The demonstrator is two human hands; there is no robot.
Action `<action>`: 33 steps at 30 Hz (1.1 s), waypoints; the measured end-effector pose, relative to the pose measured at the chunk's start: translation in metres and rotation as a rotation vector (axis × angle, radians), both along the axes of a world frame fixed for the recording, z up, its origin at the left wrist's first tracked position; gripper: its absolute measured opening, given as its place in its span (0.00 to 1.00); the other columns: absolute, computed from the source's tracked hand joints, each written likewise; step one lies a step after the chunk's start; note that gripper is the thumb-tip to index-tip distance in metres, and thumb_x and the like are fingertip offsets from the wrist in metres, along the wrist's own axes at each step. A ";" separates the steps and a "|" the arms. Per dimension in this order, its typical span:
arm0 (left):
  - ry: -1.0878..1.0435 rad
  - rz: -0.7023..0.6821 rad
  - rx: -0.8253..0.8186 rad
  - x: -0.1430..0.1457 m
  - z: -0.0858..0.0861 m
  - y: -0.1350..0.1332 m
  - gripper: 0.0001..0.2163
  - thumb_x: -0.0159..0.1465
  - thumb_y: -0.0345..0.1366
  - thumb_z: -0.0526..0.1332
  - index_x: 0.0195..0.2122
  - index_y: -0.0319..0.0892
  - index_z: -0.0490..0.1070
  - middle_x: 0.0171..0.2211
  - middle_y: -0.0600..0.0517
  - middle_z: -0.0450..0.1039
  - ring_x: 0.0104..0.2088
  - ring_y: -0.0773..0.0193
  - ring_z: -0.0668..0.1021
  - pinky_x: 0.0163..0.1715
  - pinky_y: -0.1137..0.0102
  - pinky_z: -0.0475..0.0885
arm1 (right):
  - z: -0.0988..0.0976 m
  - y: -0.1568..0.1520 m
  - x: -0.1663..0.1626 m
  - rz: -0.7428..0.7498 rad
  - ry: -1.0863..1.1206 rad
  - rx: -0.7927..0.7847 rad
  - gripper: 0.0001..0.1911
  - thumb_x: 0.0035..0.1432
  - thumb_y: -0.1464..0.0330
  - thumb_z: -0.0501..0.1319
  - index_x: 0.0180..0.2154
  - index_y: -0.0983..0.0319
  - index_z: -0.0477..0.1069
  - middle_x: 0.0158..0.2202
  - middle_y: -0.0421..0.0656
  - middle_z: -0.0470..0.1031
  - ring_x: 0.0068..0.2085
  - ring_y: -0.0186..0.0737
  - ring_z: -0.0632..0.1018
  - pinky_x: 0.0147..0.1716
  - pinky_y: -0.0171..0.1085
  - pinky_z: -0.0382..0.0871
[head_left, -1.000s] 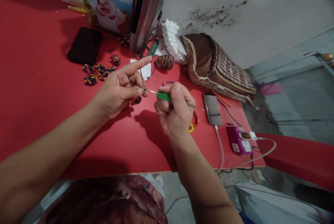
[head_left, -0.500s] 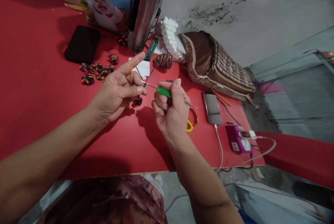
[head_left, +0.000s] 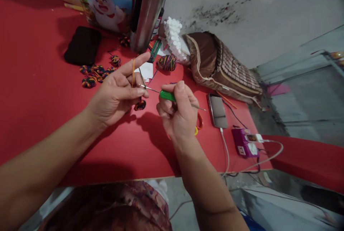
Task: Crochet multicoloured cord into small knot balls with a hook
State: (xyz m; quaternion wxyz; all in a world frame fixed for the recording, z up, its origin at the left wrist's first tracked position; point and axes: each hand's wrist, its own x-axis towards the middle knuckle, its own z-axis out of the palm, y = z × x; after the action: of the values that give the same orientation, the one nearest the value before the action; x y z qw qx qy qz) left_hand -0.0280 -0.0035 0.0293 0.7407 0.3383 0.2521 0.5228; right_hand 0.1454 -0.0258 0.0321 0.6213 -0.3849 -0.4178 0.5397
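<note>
My left hand (head_left: 119, 89) pinches a small piece of multicoloured crochet (head_left: 140, 105) that hangs below its thumb and fingers. An orange stretch of yarn (head_left: 133, 71) runs over its raised index finger. My right hand (head_left: 179, 109) is closed round the green handle of a crochet hook (head_left: 167, 95). The hook's thin metal end reaches to the yarn at my left thumb tip; the loop there is too small to make out. Behind the hands lies a ball of multicoloured yarn (head_left: 166, 63). Several finished-looking crochet pieces (head_left: 92, 75) lie left of my left hand.
On the red table (head_left: 115, 159) stand a steel flask (head_left: 149, 12) and a cartoon-printed bag (head_left: 106, 3). A black pouch (head_left: 82, 45) lies at left. Scissors (head_left: 199, 121), partly hidden, a phone (head_left: 217, 111), a purple box (head_left: 244, 143) with cables and a brown cushion (head_left: 225, 67) are at right.
The hook's tip has shifted slightly left and down, closer in at my left thumb. Both hands keep their grips. The whole view has moved a little.
</note>
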 end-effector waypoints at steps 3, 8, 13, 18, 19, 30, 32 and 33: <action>-0.027 -0.028 -0.017 -0.001 0.002 0.001 0.32 0.53 0.23 0.79 0.60 0.50 0.83 0.30 0.56 0.78 0.29 0.66 0.80 0.26 0.73 0.70 | -0.001 0.002 0.003 0.012 -0.019 -0.006 0.23 0.62 0.44 0.74 0.32 0.57 0.81 0.16 0.28 0.54 0.17 0.26 0.54 0.15 0.30 0.49; 0.015 -0.071 -0.001 0.000 0.002 0.001 0.33 0.54 0.23 0.76 0.62 0.50 0.82 0.31 0.55 0.79 0.26 0.66 0.78 0.25 0.73 0.69 | 0.000 0.002 0.003 0.067 0.040 -0.025 0.20 0.61 0.48 0.76 0.32 0.58 0.82 0.16 0.28 0.56 0.17 0.25 0.53 0.15 0.28 0.48; 0.030 -0.028 0.015 0.004 0.002 -0.001 0.34 0.55 0.23 0.77 0.63 0.51 0.82 0.30 0.56 0.78 0.27 0.67 0.78 0.26 0.73 0.71 | -0.003 0.000 -0.002 0.016 0.050 -0.025 0.20 0.63 0.48 0.75 0.33 0.58 0.82 0.18 0.29 0.59 0.18 0.26 0.53 0.15 0.29 0.47; 0.042 0.093 0.016 0.012 0.003 -0.006 0.33 0.53 0.22 0.77 0.60 0.52 0.83 0.30 0.58 0.76 0.29 0.65 0.77 0.24 0.72 0.71 | -0.005 -0.001 -0.006 -0.041 0.008 -0.057 0.24 0.64 0.43 0.72 0.34 0.58 0.81 0.18 0.29 0.56 0.18 0.27 0.54 0.15 0.31 0.49; 0.041 0.132 0.022 0.015 0.003 -0.007 0.32 0.53 0.22 0.77 0.59 0.53 0.84 0.30 0.58 0.75 0.29 0.65 0.77 0.23 0.72 0.70 | -0.005 -0.003 -0.007 -0.067 -0.003 -0.054 0.24 0.65 0.43 0.71 0.35 0.58 0.81 0.19 0.29 0.57 0.18 0.27 0.55 0.16 0.31 0.50; 0.064 0.181 0.054 0.022 -0.010 -0.013 0.33 0.59 0.25 0.75 0.66 0.53 0.81 0.33 0.56 0.80 0.32 0.64 0.77 0.27 0.72 0.69 | -0.024 -0.027 -0.014 -0.243 -0.525 0.277 0.20 0.74 0.44 0.63 0.53 0.48 0.84 0.40 0.45 0.80 0.41 0.46 0.80 0.41 0.46 0.80; 0.040 0.115 0.043 0.017 -0.011 -0.010 0.33 0.59 0.26 0.75 0.66 0.54 0.80 0.35 0.55 0.82 0.32 0.63 0.79 0.27 0.73 0.71 | -0.024 -0.027 -0.013 -0.240 -0.515 0.290 0.20 0.73 0.44 0.63 0.53 0.47 0.85 0.40 0.45 0.80 0.40 0.46 0.80 0.39 0.46 0.79; 0.029 0.082 0.042 0.014 -0.011 -0.008 0.34 0.60 0.27 0.74 0.68 0.54 0.79 0.36 0.55 0.83 0.33 0.63 0.80 0.27 0.73 0.72 | -0.023 -0.026 -0.012 -0.231 -0.484 0.284 0.20 0.73 0.44 0.63 0.52 0.47 0.85 0.38 0.44 0.79 0.38 0.45 0.80 0.37 0.45 0.78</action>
State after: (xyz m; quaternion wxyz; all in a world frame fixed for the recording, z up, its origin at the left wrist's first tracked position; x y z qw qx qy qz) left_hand -0.0136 -0.0113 0.0180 0.7076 0.3507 0.2656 0.5530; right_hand 0.1332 -0.0517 0.0086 0.6084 -0.4567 -0.5785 0.2944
